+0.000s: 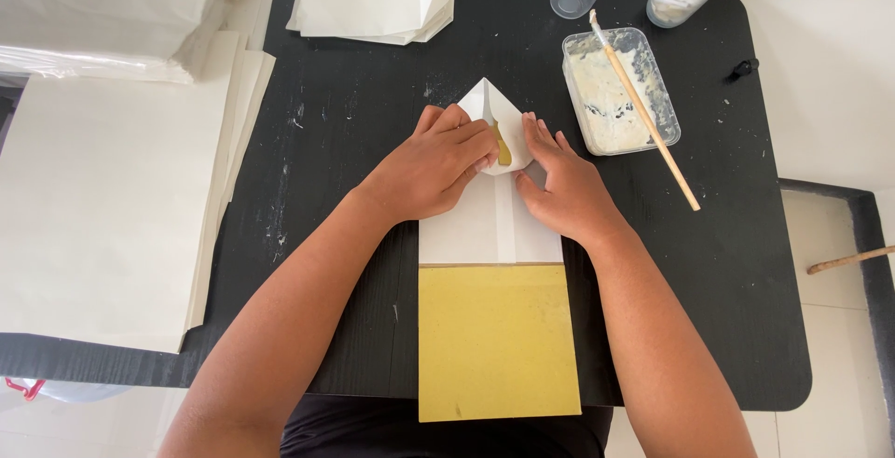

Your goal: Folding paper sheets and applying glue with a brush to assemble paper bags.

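Head cam: left hand (433, 167) & right hand (564, 183) press flat, fingers together, on white folded paper (489, 220); yellow board (496, 341) overhangs black table (364, 104) near edge; glue tub (618, 90) right.

My hands, left (433, 164) & right (564, 183), lie on folded paper (489, 225) at table (373, 94) centre; board (494, 341) before it, paste tub (618, 90) w/ brush (643, 108) right, paper stack (103, 197) left.

Both hands (494, 173) pressing folded white paper (489, 225), yellow board (494, 341) beneath
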